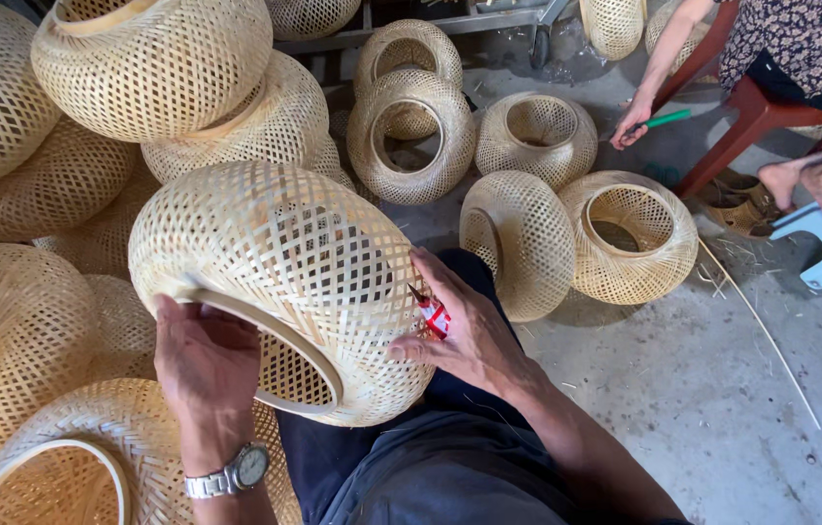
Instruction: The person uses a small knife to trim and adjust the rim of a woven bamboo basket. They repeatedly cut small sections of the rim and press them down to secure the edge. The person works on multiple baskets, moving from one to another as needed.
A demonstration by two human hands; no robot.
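Basket in hand: a round woven basket point(279, 282) lies on the person's lap, its opening tipped toward them.
Left hand: the left hand point(205, 358) grips the basket's rim, fingers curled over the edge.
Right hand: the right hand point(464, 326) presses on the basket's side, fingers closed on a small red tool point(433, 313).
Could go wrong: the tool might slip and poke a finger or snap a thin strip, since the weave is open and springy. The basket could roll off the lap, because it is round.
What is inside: the held basket looks empty. The baskets on the floor point(629, 238) look empty too.
Nearby: another person's hand point(632, 123) holds a green stick point(665, 119).
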